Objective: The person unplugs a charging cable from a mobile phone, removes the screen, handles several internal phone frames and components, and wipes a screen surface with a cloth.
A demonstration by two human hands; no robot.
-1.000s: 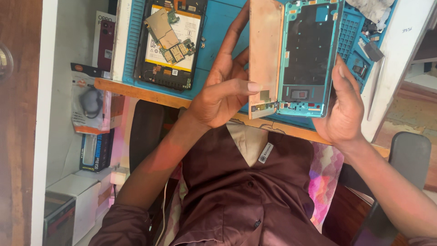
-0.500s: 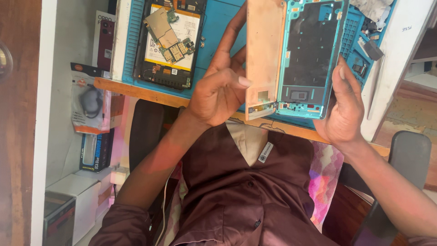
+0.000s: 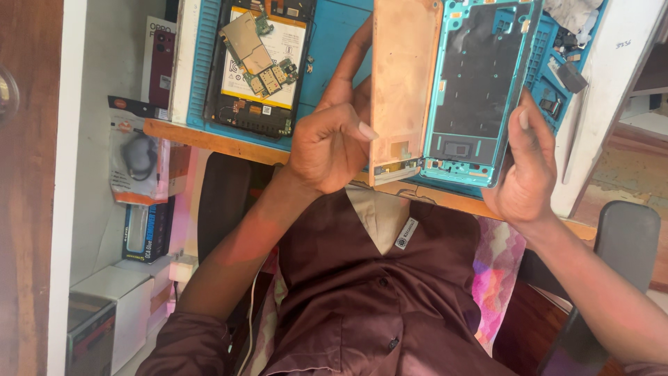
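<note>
Both hands, left (image 3: 332, 143) and right (image 3: 523, 174), gripped a teal phone frame (image 3: 480, 90) with its peach back cover (image 3: 403, 76), above the blue mat (image 3: 334, 49) on the surface (image 3: 209, 138).

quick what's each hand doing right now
Left hand: closed on the edge of the peach-coloured back panel, index finger stretched along it.
Right hand: gripping the teal phone frame at its side.
</note>
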